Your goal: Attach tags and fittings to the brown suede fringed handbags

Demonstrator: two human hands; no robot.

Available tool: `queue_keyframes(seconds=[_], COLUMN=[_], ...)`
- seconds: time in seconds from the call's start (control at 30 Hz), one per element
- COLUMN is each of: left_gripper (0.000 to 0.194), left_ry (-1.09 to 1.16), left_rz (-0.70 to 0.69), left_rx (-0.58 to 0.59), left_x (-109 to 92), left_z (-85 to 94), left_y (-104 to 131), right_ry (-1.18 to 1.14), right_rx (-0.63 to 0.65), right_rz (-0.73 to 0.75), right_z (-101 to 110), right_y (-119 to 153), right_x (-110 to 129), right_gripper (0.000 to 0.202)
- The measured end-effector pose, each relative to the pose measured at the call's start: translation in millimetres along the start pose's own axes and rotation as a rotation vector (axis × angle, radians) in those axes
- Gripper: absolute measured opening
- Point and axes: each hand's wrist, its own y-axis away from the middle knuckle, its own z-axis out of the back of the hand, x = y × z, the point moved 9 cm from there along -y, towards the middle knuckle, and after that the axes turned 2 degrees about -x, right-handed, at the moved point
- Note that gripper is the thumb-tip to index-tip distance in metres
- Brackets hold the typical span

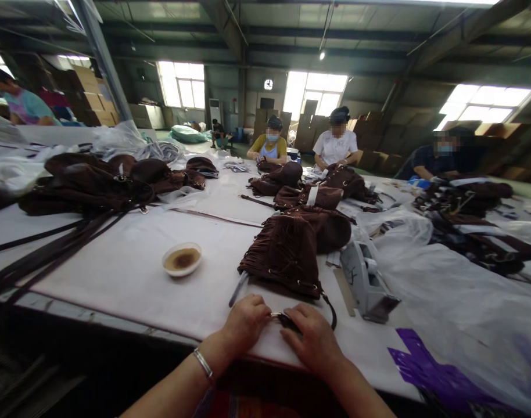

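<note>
A dark brown fringed bag point(287, 252) lies on the white table right in front of me, its metal eyelets toward me. From its right corner a dark strap point(332, 310) curls toward my hands. At the table's front edge my left hand point(249, 321), fingers curled, grips the pale metal clasp point(275, 315) at the strap's end. My right hand point(313, 338) holds the dark strap part just beside that clasp, between thumb and fingers. What lies under my fingers is partly hidden. A grey stick-like handle point(238, 288) juts out from under the bag's left side.
A shallow dish point(182, 259) with brown liquid stands on the left. A grey tape dispenser point(368, 281) is on the right, near plastic sheeting point(448, 302) and a purple wrapper point(440, 368). More brown bags point(91, 180) lie on the table. Several people work across it.
</note>
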Motion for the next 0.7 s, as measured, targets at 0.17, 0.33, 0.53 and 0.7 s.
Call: queue_keyframes(seconds=[0.17,0.33,0.53,0.7], left_gripper=[0.022,0.015,0.016,0.017], left_ry=[-0.049,-0.067,-0.138,-0.075], left_rz=[0.03,0.061,0.059,-0.06], left_rx=[0.015,0.061,0.024,-0.161], left_x=[5,14,-2,-12], left_z=[-6.2,-15.0,-5.1,66.3], left_y=[2,0,1,8], right_ry=[-0.059,-0.121,-0.072,-0.074], right_rx=[0.013,0.112,0.089,0.026], right_rz=[0.052,0.136,0.095,0.051], right_z=[-12,-22,-19,-14], right_y=[-4,-4,-4,-3], right_x=[3,1,2,-1], right_gripper=[0.016,0.019,0.017,0.018])
